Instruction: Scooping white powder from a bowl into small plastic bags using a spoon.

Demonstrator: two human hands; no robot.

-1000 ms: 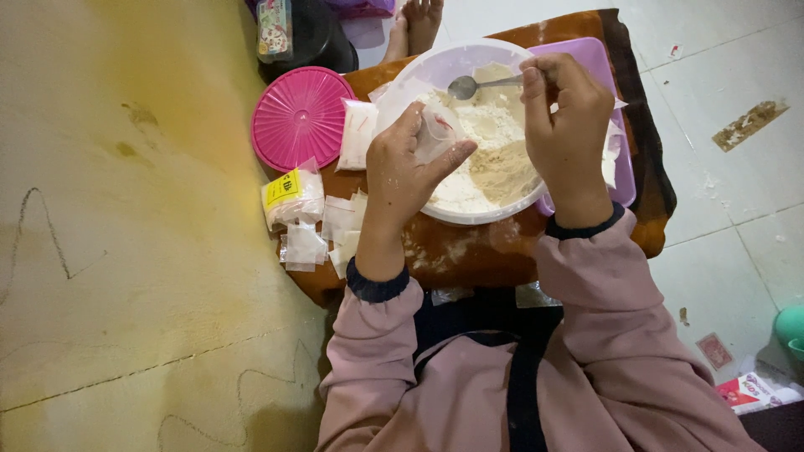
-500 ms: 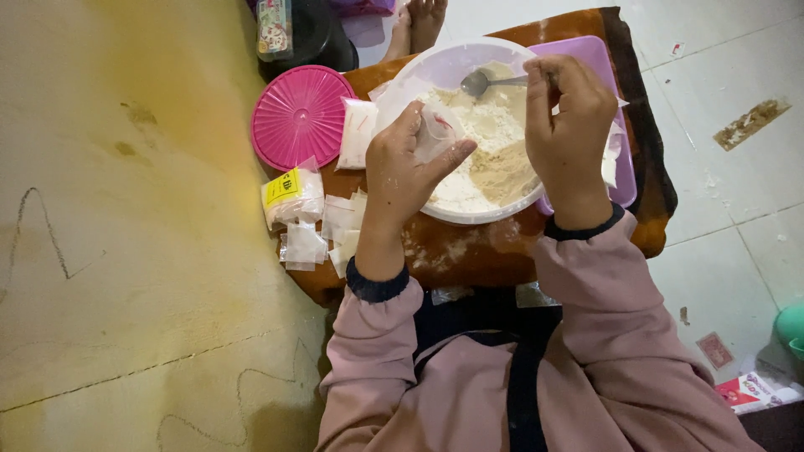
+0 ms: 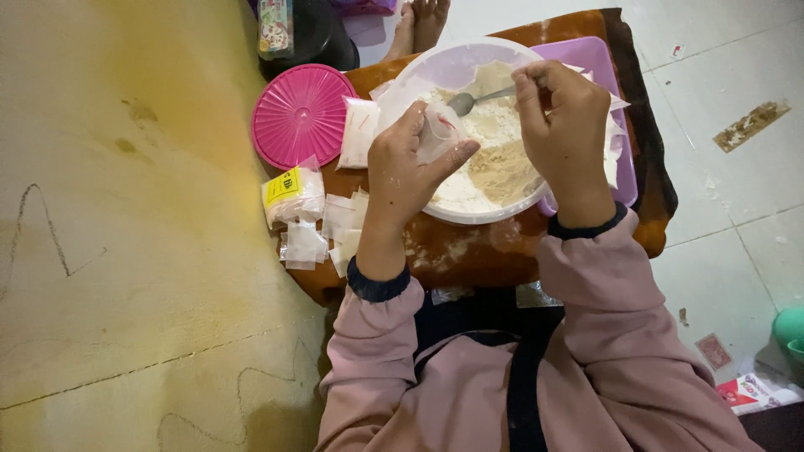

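My left hand [image 3: 408, 169] pinches a small clear plastic bag [image 3: 439, 132] open over the near left side of a white bowl [image 3: 419, 74]. White and tan powder [image 3: 494, 155] fills the bowl. My right hand [image 3: 567, 134] grips a metal spoon [image 3: 466, 101] by its handle. The spoon's head hovers just above the bag's mouth, tilted down toward it. The bowl rests on a small brown table [image 3: 469, 251].
A pink round lid [image 3: 301, 117] lies left of the bowl. Small filled bags [image 3: 358, 132] and a pile of empty clear bags [image 3: 311, 219] sit on the table's left. A purple tray [image 3: 590, 59] lies behind the bowl. Someone's bare feet [image 3: 421, 21] show at the top.
My right hand has swung the spoon down and left from over the far side of the bowl toward the bag. My left hand has kept the bag still.
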